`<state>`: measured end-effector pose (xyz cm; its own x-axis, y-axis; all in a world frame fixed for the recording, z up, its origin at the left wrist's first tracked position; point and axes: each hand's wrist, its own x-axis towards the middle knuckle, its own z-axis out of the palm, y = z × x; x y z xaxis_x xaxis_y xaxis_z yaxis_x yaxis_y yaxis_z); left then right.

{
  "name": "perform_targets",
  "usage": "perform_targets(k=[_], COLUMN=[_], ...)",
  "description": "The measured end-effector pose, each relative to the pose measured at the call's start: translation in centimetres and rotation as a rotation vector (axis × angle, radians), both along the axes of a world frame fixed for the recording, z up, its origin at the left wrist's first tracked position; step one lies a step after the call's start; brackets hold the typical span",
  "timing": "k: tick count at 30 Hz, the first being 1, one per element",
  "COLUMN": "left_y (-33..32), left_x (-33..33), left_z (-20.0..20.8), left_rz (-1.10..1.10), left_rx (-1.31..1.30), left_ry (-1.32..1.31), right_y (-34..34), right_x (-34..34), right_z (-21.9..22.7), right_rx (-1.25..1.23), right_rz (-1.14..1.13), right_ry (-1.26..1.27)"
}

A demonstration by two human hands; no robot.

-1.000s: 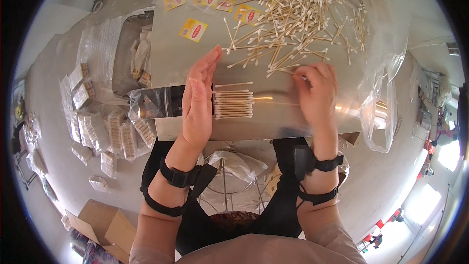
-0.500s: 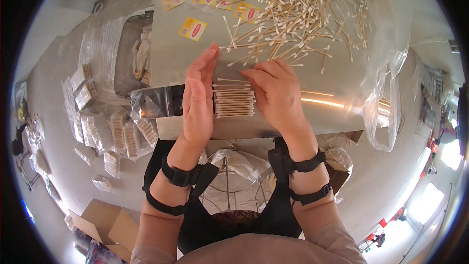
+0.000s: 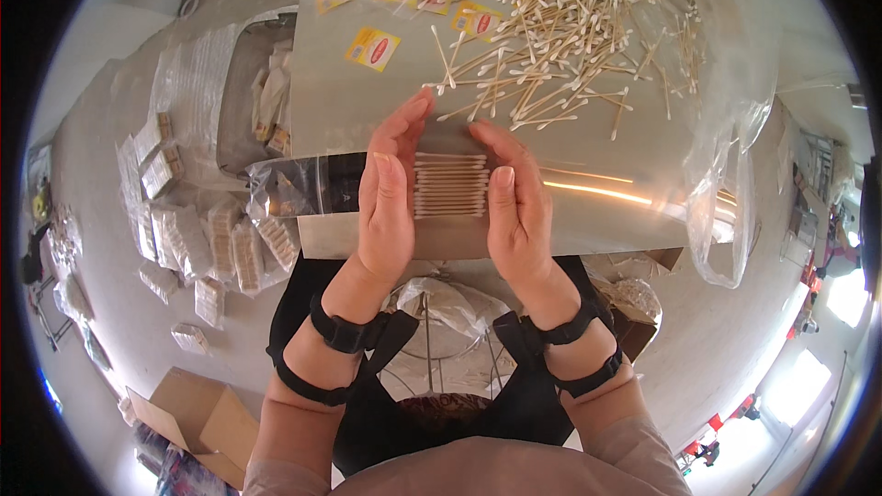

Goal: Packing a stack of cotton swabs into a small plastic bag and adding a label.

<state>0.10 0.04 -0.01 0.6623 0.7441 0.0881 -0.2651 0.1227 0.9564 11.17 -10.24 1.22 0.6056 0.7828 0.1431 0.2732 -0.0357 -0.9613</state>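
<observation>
Hands apart at either end of a swab row, loose swab heap and yellow cards beyond

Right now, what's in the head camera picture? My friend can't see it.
A person's left hand and right hand flank a neat row of cotton swabs on a shiny table. Beyond them lie loose swabs and yellow cards.

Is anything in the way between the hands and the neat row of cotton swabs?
Nothing visible is. The left hand and right hand are close at opposite ends of the row of cotton swabs.
</observation>
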Motion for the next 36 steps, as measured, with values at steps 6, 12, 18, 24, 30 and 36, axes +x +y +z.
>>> perform_targets(k=[6,12,18,24,30,36], left_y=[-0.5,0.5,1.0,1.1,0.2,0.2], left_x=[0.2,-0.4,-0.3,-0.5,0.7,0.5], left_z=[0.1,0.0,0.5,1.0,0.1,-0.2], left_rz=[0.043,0.115,0.201,0.24,0.047,0.05], left_rx=[-0.024,-0.07,-0.065,0.056,-0.106,-0.108], left_ry=[-0.038,-0.053,0.041,0.118,-0.104,-0.094], right_y=[0.9,2.1,2.6,0.9,-0.9,-0.9], right_x=[-2.0,-2.8,-2.8,-1.3,0.4,0.0], right_z=[-0.6,-0.8,-0.8,-0.1,1.0,0.4], right_rx=[0.066,0.12,0.115,0.083,-0.063,-0.032], right_rz=[-0.029,-0.025,0.011,-0.092,0.15,0.173], right_ry=[0.129,0.203,0.285,0.24,-0.263,-0.429])
